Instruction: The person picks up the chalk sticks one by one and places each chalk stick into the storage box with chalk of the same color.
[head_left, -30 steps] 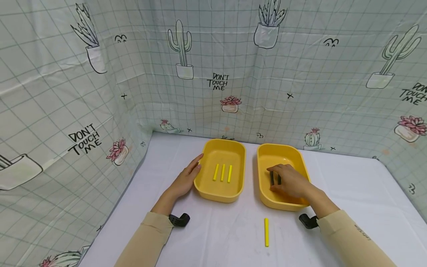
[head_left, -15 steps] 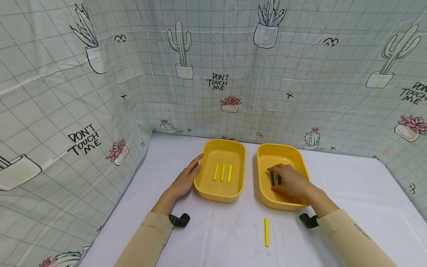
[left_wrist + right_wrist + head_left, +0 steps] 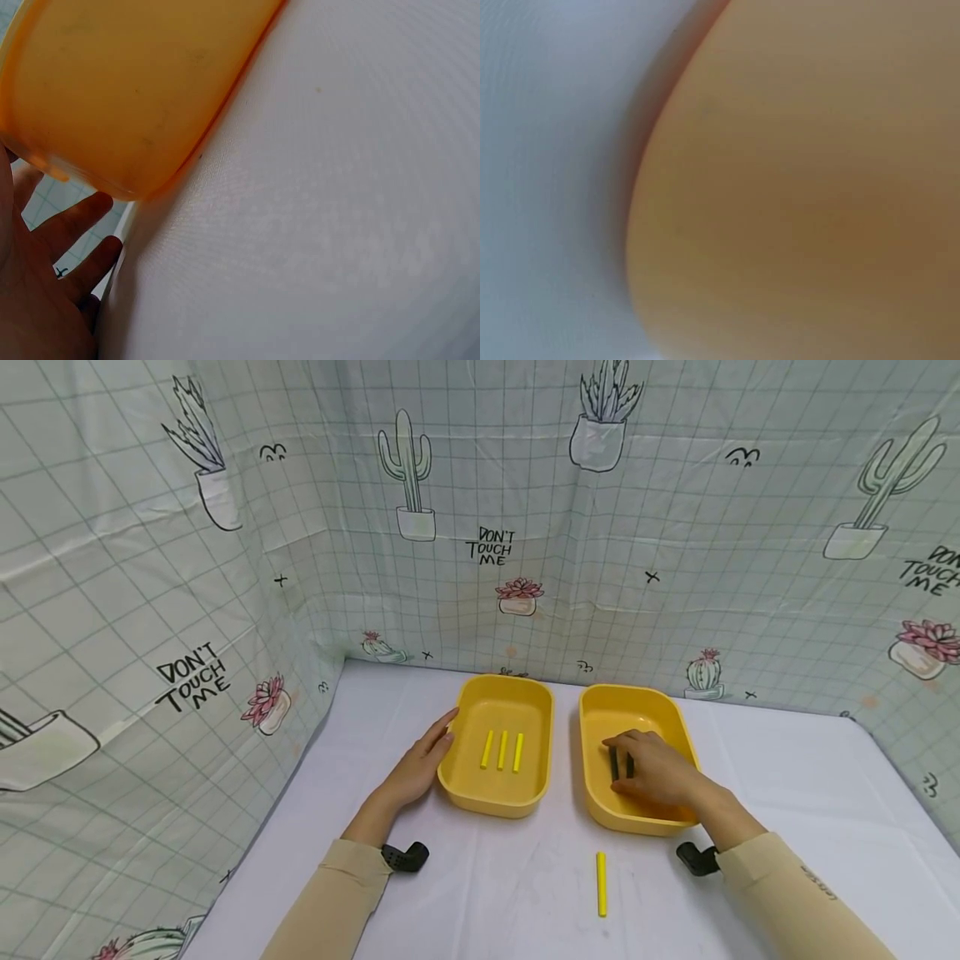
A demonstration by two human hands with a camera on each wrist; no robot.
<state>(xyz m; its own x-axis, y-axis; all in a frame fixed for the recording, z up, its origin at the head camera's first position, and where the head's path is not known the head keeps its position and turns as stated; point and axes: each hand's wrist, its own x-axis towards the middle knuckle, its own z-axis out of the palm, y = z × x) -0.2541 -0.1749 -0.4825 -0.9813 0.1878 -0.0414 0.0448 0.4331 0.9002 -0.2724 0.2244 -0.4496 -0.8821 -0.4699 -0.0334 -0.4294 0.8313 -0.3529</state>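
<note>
My left hand [image 3: 411,772] rests against the left side of the left yellow tray [image 3: 495,793], its fingers fairly straight; the left wrist view shows them spread beside the tray wall [image 3: 142,90]. Three yellow sticks [image 3: 501,751] lie side by side in that tray. Inside the right yellow tray [image 3: 630,820] is my right hand [image 3: 656,767]. Its thumb and fingertips hold a thin black stick [image 3: 614,763] at its two ends. A second black stick [image 3: 629,766] stands out just beside it, partly covered by the hand. Any further sticks under the palm are hidden.
Another yellow stick [image 3: 602,884] lies on the white tablecloth [image 3: 517,885] in front of the right tray. A patterned curtain [image 3: 495,468] closes off the back and left side. The right wrist view is filled by the tray's outer wall [image 3: 795,187].
Hands, trays and sticks keep their places. The whole head view has shifted very slightly.
</note>
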